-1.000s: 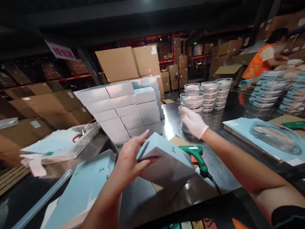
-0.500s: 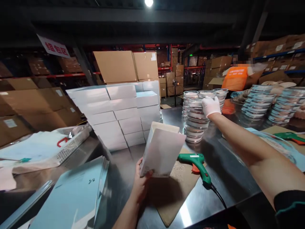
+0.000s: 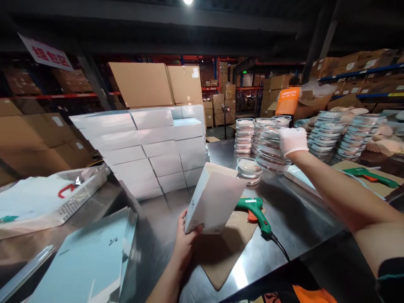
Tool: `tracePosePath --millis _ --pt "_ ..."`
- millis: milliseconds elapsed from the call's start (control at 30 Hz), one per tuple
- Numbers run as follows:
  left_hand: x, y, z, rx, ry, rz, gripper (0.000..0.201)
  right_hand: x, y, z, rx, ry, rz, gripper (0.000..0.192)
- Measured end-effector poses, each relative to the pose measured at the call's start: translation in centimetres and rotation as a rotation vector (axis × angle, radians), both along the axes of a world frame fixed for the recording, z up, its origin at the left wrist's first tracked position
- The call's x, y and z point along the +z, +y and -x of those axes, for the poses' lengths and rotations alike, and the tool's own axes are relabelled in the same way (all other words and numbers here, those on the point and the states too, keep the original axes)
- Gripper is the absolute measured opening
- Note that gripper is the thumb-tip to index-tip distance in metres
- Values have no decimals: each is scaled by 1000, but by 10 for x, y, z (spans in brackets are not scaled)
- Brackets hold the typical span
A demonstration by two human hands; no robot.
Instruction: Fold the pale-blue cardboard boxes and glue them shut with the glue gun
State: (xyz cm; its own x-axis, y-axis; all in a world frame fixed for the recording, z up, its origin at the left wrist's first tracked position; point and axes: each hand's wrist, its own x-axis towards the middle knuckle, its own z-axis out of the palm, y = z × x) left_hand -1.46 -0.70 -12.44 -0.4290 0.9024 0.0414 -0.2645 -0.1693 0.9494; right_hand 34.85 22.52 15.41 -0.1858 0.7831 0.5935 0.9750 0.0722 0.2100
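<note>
My left hand [image 3: 186, 235] is closed round the lower end of a white cardboard box [image 3: 216, 200], held tilted above the table with its top toward the far side. My right hand [image 3: 293, 141], in a white glove, grips the right side of a leaning stack of clear round dishes [image 3: 272, 153]. Its fingertips are partly hidden behind the glove. Just left of that stack, a short pile of the same dishes [image 3: 249, 170] rests on the metal table. Below the box lies a brown cardboard sheet [image 3: 221, 267], with a green glue gun [image 3: 260, 214] at its right edge.
Stacked white boxes [image 3: 148, 147] form a wall at the back left. More dish stacks [image 3: 326, 132] stand to the right, near a second glue gun [image 3: 372, 176]. Flat blue-white cardboard [image 3: 85, 261] and a white basket [image 3: 85, 193] lie left. A person in an orange vest [image 3: 288, 101] is behind.
My right hand has lifted the upper dishes off their pile and shifted them right, leaving the lower ones on the table. My left hand still holds the box. The view has turned slightly right.
</note>
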Motion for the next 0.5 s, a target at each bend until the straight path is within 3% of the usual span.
tracePosePath --millis 133,267,367,500 --pt "-2 0 -1 -11 23 10 94 -32 -30 -27 -38 -11 79 30" --pt "-3 -1 -4 -4 63 45 93 -59 -39 -41 -123 25 85 40" --pt "-2 -3 -5 19 98 65 89 -61 -40 -41 -114 20 99 40" --pt "-2 -4 -4 50 144 47 87 -47 -62 -25 -86 47 33 36"
